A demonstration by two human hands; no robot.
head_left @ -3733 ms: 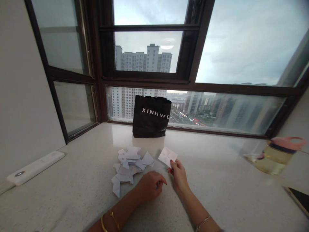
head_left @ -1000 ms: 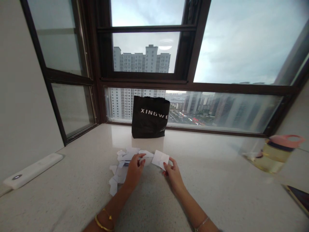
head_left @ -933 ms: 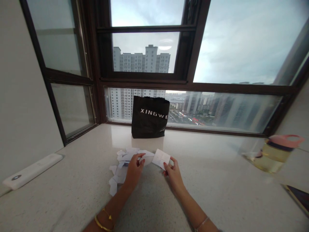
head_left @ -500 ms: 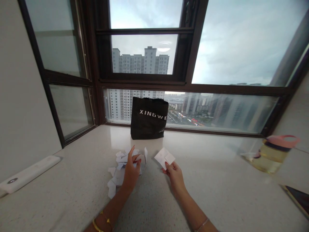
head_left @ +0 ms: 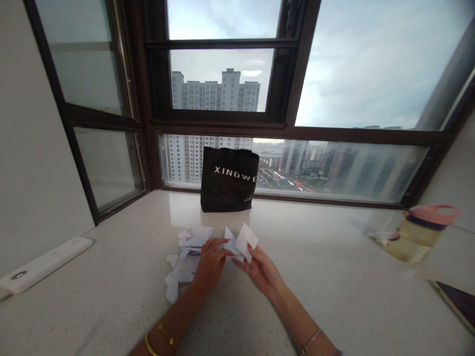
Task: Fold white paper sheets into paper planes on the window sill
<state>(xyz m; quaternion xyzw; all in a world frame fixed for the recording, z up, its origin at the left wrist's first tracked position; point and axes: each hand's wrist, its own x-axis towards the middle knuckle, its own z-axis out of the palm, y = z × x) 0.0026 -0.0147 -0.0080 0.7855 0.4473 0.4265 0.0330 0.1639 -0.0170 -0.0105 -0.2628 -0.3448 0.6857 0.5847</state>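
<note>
My left hand [head_left: 210, 263] pinches a white folded piece of paper [head_left: 230, 244] between thumb and fingers. In my right hand [head_left: 265, 271] is another white piece of paper [head_left: 246, 238], tilted up and gripped at its lower right edge. The two papers meet or overlap in front of me; whether they touch cannot be made out. Just left of my left hand lies a loose heap of white folded papers [head_left: 184, 269], partly hidden behind that hand.
A black bag [head_left: 228, 190] with white lettering stands by the window. On the right are a bottle [head_left: 419, 240] with a pink lid and a dark flat device [head_left: 456, 301]. A white power strip [head_left: 48, 264] lies on the pale countertop [head_left: 326, 277] at left.
My left hand has moved right, away from the heap, with a paper in it. My right hand has shifted slightly left and turned its paper more upright. The two papers are now together.
</note>
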